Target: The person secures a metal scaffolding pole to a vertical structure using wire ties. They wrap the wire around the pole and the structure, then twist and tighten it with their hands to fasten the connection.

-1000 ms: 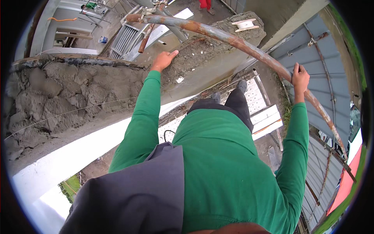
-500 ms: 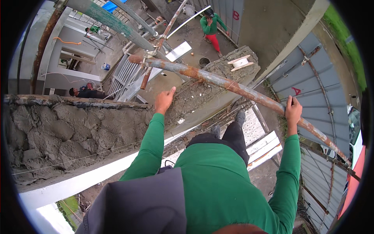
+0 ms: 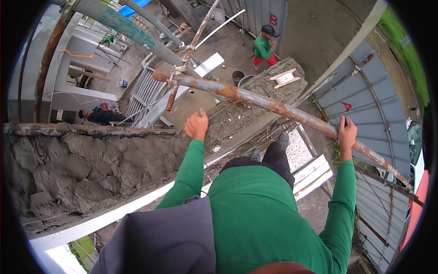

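Note:
My right hand is wrapped around a rusty scaffold pipe that slants across in front of me. My left hand is raised, its fingers curled in. Whatever it may hold is hidden. It is above the corner where a wall top spread with lumpy wet mortar meets a second rough wall top. A pale spool lies on the far end of that second wall. A thin string runs along the near edge of the mortar.
Below my feet is a perforated metal platform beside white planks. Scaffold tubes, including a green-stained pipe, cross at the upper left. A person in green stands on the ground ahead. Grey metal sheeting rises at right.
My left hand has shifted slightly right and down, its thumb now folded closer. The right hand stays on the pipe. The person ahead has moved right and turned, and the view has shifted slightly.

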`<state>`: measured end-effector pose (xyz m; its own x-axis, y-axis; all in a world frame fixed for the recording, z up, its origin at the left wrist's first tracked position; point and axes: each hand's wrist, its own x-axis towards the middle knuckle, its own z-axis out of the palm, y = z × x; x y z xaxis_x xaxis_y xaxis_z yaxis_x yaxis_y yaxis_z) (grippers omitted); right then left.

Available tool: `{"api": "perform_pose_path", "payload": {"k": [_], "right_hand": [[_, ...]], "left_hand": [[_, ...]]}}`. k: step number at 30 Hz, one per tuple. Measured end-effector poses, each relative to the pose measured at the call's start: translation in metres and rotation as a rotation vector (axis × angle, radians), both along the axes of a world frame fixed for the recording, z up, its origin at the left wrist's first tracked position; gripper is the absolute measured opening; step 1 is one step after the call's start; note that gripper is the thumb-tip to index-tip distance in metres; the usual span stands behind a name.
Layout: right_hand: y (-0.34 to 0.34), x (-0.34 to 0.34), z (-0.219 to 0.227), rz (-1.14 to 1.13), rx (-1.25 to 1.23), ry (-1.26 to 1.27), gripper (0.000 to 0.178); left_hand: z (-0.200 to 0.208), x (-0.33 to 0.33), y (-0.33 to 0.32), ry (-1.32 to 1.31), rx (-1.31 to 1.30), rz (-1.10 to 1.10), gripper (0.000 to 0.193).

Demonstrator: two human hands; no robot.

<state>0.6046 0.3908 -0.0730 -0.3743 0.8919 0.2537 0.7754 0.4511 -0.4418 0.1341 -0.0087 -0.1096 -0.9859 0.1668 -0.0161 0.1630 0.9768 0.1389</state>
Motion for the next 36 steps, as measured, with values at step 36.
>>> {"api": "perform_pose_path", "payload": {"k": [36], "right_hand": [[-0.567,0.249,-0.238,-1.019,-1.288,-0.044,0.055]], "left_hand": [[-0.038,-0.047,0.073,-0.35,0.051,-1.081,0.082]]}}
